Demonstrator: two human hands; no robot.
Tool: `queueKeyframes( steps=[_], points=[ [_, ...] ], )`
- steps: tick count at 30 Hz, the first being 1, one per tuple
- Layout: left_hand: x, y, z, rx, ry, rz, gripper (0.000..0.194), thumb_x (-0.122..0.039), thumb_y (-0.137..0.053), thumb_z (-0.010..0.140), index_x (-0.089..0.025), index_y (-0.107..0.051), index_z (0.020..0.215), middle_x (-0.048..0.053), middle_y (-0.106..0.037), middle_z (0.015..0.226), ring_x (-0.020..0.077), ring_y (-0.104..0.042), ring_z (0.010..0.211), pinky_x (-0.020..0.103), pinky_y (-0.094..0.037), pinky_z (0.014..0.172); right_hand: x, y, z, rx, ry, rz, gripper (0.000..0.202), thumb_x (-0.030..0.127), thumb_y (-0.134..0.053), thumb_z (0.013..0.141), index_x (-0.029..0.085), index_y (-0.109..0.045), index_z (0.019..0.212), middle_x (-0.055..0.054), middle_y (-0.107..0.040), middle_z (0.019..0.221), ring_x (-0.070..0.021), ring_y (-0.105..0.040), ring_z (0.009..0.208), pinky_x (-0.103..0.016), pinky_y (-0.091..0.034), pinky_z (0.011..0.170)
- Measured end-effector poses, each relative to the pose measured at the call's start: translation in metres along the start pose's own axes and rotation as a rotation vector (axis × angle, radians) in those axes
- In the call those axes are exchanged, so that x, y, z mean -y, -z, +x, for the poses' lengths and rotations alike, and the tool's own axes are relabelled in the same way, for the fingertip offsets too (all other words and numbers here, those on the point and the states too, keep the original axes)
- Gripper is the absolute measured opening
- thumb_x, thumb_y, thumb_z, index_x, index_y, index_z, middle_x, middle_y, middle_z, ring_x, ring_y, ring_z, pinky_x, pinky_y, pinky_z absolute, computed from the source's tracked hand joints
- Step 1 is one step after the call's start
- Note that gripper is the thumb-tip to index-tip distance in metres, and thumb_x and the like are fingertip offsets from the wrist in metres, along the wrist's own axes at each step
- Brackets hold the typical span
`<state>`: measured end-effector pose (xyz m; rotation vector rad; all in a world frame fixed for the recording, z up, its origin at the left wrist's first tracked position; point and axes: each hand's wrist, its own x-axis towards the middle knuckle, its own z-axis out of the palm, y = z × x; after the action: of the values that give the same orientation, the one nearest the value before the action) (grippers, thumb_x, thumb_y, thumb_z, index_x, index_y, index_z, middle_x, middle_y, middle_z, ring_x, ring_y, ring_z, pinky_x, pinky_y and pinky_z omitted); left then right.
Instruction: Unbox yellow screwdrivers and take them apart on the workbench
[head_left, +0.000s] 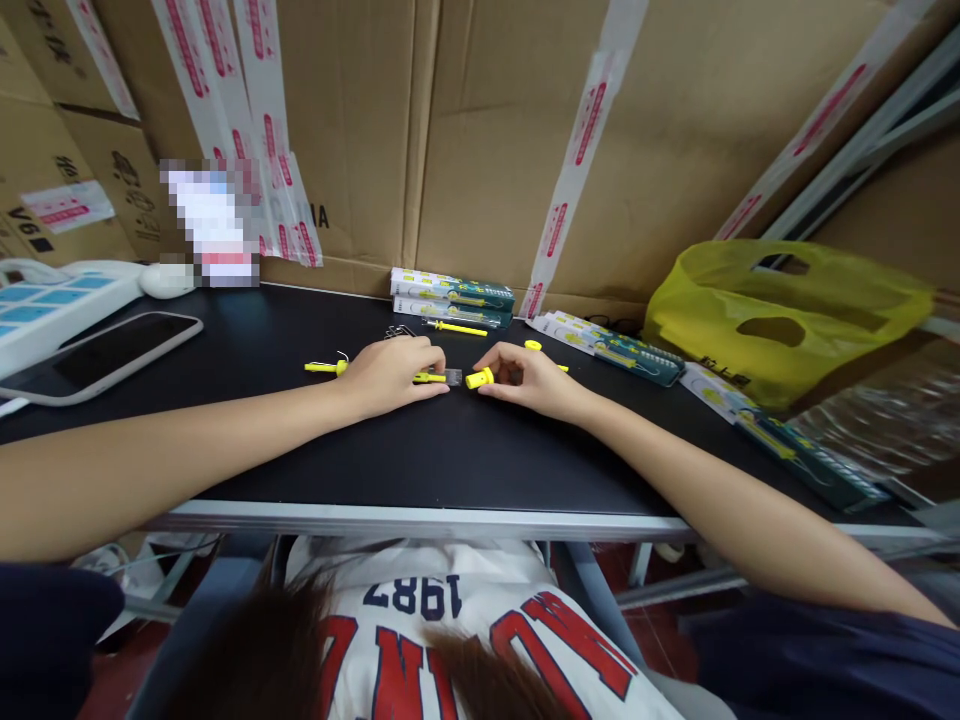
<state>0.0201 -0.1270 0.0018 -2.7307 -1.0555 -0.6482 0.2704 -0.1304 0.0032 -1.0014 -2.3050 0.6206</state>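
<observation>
My left hand (395, 370) is closed on a thin yellow rod (427, 378) with a clear plastic piece (453, 377) at its right end. Close by on the right, my right hand (529, 380) pinches a short yellow cylinder (479, 379); a small gap parts it from the clear tip. Left of my left hand lies a yellow piece with a thin wire hook (326, 367), partly covered by the hand. Just behind my right hand is a small round yellow part (533, 345). A yellow stick with a clear end (457, 328) rests farther back.
Stacked slim boxes (450, 290) stand at the back, with more boxes (611, 348) to the right beside a yellow plastic bag (780, 320). A phone (105, 355) and a white power strip (67, 300) lie at the left. Cardboard walls (480, 130) rise behind the black table (450, 460).
</observation>
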Motion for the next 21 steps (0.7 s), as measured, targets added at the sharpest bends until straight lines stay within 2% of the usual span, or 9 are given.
queueKeyframes(
  steps=[5,9,12,15,18,21],
  points=[
    [0.003,-0.002,0.001,-0.005,0.033,0.024,0.024,-0.039,-0.054,0.088,-0.021,-0.065,0.101,0.002,-0.062,0.094,0.0195,-0.058,0.092,0.029,-0.041,0.076,0.006,0.004,0.0,0.003,0.017,0.082,0.031,0.038,-0.066,0.08,0.017,-0.056,0.101,-0.002,-0.061,0.082,-0.0122,-0.053,0.068,-0.026,-0.044,0.063],
    [0.003,0.0,0.001,0.0,0.013,0.029,0.028,-0.037,-0.052,0.089,-0.022,-0.063,0.109,0.004,-0.062,0.103,0.0218,-0.056,0.1,0.033,-0.041,0.084,0.009,0.008,-0.001,-0.023,0.076,-0.075,0.027,0.034,-0.061,0.084,0.017,-0.058,0.104,-0.001,-0.055,0.077,-0.0121,-0.049,0.066,-0.026,-0.042,0.062],
    [0.0,0.002,0.0,-0.019,-0.023,0.055,0.028,-0.035,-0.051,0.09,-0.022,-0.062,0.112,0.005,-0.061,0.106,0.0225,-0.055,0.102,0.034,-0.04,0.084,0.01,0.01,-0.002,0.041,0.102,-0.231,0.024,0.03,-0.055,0.087,0.018,-0.059,0.108,-0.001,-0.053,0.076,-0.013,-0.047,0.065,-0.027,-0.04,0.061],
    [-0.001,0.003,0.0,-0.042,-0.066,0.074,0.026,-0.033,-0.05,0.09,-0.022,-0.062,0.111,0.005,-0.061,0.106,0.0222,-0.055,0.101,0.034,-0.04,0.084,0.012,0.01,-0.003,0.03,0.102,-0.273,0.025,0.029,-0.051,0.089,0.018,-0.058,0.111,-0.003,-0.055,0.081,-0.0143,-0.049,0.068,-0.028,-0.04,0.063],
    [-0.002,0.003,-0.001,-0.067,-0.134,0.067,0.025,-0.033,-0.048,0.092,-0.021,-0.063,0.109,0.005,-0.061,0.105,0.021,-0.056,0.099,0.033,-0.04,0.083,0.015,0.011,-0.002,0.049,0.086,-0.269,0.024,0.028,-0.052,0.089,0.017,-0.059,0.108,-0.004,-0.057,0.082,-0.0146,-0.05,0.07,-0.028,-0.041,0.064],
    [-0.007,0.006,-0.001,-0.075,-0.232,0.09,0.025,-0.032,-0.045,0.094,-0.02,-0.064,0.104,0.006,-0.062,0.102,0.0195,-0.056,0.094,0.031,-0.04,0.08,0.014,0.012,0.0,0.028,0.036,-0.127,0.025,0.032,-0.052,0.089,0.017,-0.057,0.108,-0.001,-0.053,0.077,-0.0124,-0.048,0.065,-0.026,-0.041,0.061]
  ],
)
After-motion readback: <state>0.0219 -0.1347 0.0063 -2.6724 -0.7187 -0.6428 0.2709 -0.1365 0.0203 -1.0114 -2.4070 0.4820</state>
